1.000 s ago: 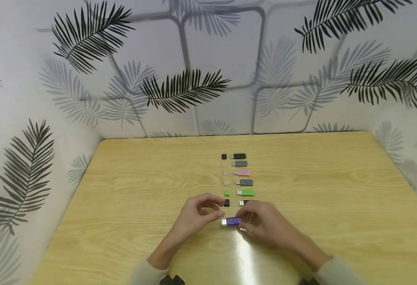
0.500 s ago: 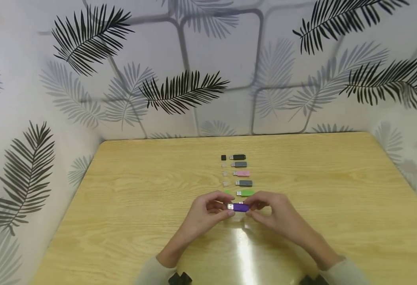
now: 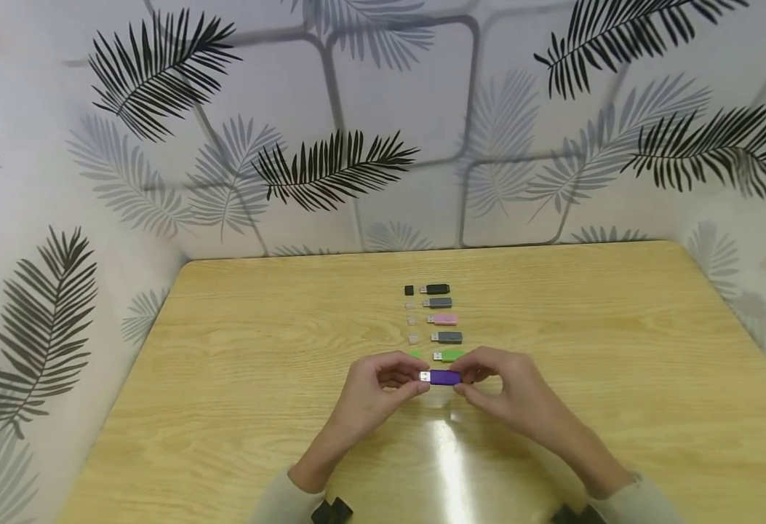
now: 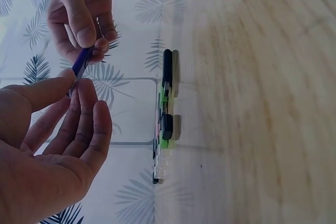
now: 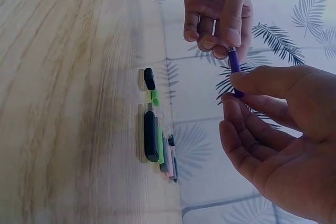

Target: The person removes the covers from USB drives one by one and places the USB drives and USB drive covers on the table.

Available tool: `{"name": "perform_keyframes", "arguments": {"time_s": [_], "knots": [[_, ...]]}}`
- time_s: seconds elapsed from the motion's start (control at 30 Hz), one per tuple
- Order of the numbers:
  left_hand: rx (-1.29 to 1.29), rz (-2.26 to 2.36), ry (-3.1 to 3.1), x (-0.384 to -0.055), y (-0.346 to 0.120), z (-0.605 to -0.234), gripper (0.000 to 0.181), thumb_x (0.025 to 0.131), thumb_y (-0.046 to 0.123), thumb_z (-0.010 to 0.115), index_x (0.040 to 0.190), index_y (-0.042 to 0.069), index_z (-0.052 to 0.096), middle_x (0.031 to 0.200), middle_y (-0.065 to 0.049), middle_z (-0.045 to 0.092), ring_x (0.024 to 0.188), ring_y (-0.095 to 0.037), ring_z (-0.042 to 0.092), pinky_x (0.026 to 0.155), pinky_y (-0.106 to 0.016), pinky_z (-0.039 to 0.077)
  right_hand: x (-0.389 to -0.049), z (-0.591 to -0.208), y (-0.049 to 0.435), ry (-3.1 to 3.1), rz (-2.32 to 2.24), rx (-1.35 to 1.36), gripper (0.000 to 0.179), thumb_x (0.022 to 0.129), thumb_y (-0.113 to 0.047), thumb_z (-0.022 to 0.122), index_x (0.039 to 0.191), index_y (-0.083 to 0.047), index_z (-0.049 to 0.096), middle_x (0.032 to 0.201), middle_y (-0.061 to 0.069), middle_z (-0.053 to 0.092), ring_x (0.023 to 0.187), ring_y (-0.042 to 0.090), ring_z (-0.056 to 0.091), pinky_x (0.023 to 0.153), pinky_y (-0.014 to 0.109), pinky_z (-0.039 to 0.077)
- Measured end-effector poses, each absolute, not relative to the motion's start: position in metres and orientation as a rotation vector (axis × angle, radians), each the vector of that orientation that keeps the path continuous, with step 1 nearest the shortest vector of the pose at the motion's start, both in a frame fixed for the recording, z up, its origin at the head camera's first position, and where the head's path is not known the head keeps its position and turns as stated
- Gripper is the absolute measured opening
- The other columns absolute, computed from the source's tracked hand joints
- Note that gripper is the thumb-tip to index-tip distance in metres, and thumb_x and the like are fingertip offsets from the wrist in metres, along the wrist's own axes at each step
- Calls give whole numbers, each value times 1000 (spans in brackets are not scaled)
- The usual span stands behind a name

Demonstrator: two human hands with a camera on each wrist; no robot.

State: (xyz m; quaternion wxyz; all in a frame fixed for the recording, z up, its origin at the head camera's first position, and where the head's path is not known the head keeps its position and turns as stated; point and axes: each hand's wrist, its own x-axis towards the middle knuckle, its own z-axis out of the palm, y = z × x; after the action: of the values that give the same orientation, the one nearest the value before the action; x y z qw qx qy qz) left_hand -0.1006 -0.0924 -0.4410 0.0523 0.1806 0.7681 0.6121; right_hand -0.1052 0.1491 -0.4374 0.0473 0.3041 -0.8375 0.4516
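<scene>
Both hands hold a purple USB stick (image 3: 444,378) between them, raised above the wooden table. My right hand (image 3: 510,386) pinches its purple body end between thumb and forefinger. At the silver connector end, the thumb and fingertips of my left hand (image 3: 372,389) pinch it. Both wrist views show the stick (image 5: 234,72) well off the tabletop, its metal end partly covered by the left fingers. Beyond the hands lies a green USB stick (image 3: 449,356). A black USB stick (image 4: 167,72) and its black cap (image 4: 167,127), hidden in the head view, lie nearest in the row.
Farther back are a grey stick (image 3: 447,338), a pink stick (image 3: 443,319), another grey stick (image 3: 438,303) and a black stick (image 3: 435,289). Left of them runs a column of caps, including a clear cap (image 3: 413,338) and a black cap (image 3: 409,290). A leaf-patterned backdrop (image 3: 396,196) rises behind the table (image 3: 258,313).
The purple USB stick has risen off the table in my right hand and moved slightly away from me. My left hand has moved right and taken hold of its connector end.
</scene>
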Motion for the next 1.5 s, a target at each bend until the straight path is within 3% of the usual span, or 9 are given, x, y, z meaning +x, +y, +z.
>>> {"name": "perform_keyframes", "arguments": {"time_s": [0.23,0.5,0.77,0.93,1.1,1.5], "knots": [[582,1849,2373,-101,-94,-440,16,90,4,80,105,1,76,94,-10,76,83,-19,73,78,-32,61,-105,-437,145,-2468,1373,1008,28,82,6,82,104,-10,73,96,-8,72,82,8,67,72,27,60],[623,1869,2330,-99,-99,-441,16,89,3,80,104,3,76,96,-6,76,84,-17,72,80,-33,61,-103,-435,144,-2425,1367,1058,30,82,4,82,106,-13,74,99,-10,72,83,7,67,74,31,60],[638,1893,2260,-97,-112,-439,16,88,5,82,103,4,77,98,-7,75,84,-17,71,80,-40,61,-103,-431,148,-2369,1327,1162,29,83,1,82,108,-12,74,101,-8,72,86,8,68,76,26,59],[574,1919,2259,-98,-133,-438,14,90,3,79,103,-1,76,97,-8,76,85,-20,71,80,-36,61,-102,-428,161,-2361,1280,1126,32,80,3,84,106,-13,74,100,-9,73,83,6,66,73,22,57],[544,1881,2268,-101,-136,-441,19,91,7,78,107,-5,75,99,-9,76,86,-20,74,79,-32,61,-103,-434,167,-2355,1278,1119,35,79,6,83,107,-12,74,99,-5,74,81,9,66,70,28,59],[484,1680,2387,-103,-123,-451,14,90,7,81,102,2,78,94,-4,77,84,-18,73,77,-27,60,-106,-453,164,-2458,1262,1016,28,79,3,84,102,-12,75,98,-6,72,81,10,66,68,30,60]]}}
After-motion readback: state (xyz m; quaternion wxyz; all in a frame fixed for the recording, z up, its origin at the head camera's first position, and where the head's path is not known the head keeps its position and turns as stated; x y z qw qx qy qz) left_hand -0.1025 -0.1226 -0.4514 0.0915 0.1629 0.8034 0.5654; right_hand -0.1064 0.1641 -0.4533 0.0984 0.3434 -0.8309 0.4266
